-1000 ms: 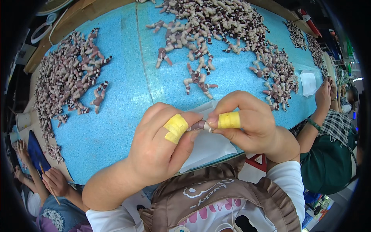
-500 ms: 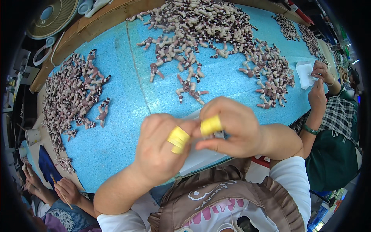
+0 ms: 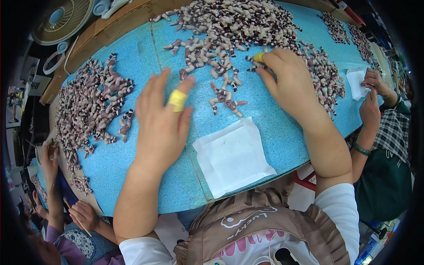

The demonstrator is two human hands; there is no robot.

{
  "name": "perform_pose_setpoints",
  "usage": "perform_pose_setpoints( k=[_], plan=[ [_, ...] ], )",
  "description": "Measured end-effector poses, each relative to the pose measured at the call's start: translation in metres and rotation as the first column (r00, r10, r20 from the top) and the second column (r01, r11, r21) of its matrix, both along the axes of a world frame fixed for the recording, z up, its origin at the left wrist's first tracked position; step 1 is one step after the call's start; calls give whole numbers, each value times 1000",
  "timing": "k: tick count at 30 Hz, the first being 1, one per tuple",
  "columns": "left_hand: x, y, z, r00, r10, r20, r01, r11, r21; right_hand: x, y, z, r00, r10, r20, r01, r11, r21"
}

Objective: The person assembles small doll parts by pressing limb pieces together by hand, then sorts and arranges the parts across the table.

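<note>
Fingers spread, my left hand (image 3: 161, 117) hovers over the blue tabletop (image 3: 176, 194) with nothing in it; yellow tape wraps one finger. Farther right, my right hand (image 3: 289, 81) reaches to the edge of the big pile. Its thumb and yellow-taped forefinger close around a small figurine (image 3: 252, 64) with cream and dark maroon bands. Between my hands lie a few loose figurines (image 3: 224, 99), pinkish with striped limbs. A white paper sheet (image 3: 234, 154) rests flat at the near edge, a few tiny dark specks on it.
A large figurine heap (image 3: 238, 24) fills the far middle, another heap (image 3: 88, 101) the left. At right, a co-worker's hands (image 3: 373, 86) hold white paper (image 3: 357, 81). At lower left, another person's hand (image 3: 84, 215) grips a thin stick. A fan (image 3: 62, 20) stands far left.
My hands have parted from their meeting point above the paper. The left moved left and opened; the right moved out to the far figurines. The white sheet is now uncovered.
</note>
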State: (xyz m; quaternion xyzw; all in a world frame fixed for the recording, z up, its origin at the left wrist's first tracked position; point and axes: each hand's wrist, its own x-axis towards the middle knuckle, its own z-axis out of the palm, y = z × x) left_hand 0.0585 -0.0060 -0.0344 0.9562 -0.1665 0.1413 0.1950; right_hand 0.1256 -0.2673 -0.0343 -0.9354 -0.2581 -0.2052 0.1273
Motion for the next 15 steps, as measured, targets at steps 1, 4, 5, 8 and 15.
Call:
perform_pose_setpoints(
  k=[1, 4, 5, 8, 15],
  plan=[
    [0, -4, -3, 1000, -27, -13, 28, 997, 74, -4, 1, 2, 1000, 4, 3, -4, 1000, -4],
    [1, -3, -5, 998, -53, -29, 55, 994, 98, -13, -1, 5, 991, 13, -135, -9, 999, 34],
    [1, 0, -5, 998, -48, -30, 50, 997, 59, -15, -3, 8, 990, 19, -141, -13, 999, 43],
    [-2, 9, -4, 999, -43, 15, 43, 999, -2, -19, -8, 16, 988, 78, -131, -70, 995, 71],
    [-3, 10, -3, 997, 54, 57, -44, 987, -156, -24, -11, 23, 970, 76, -232, -48, 991, 125]
  ],
)
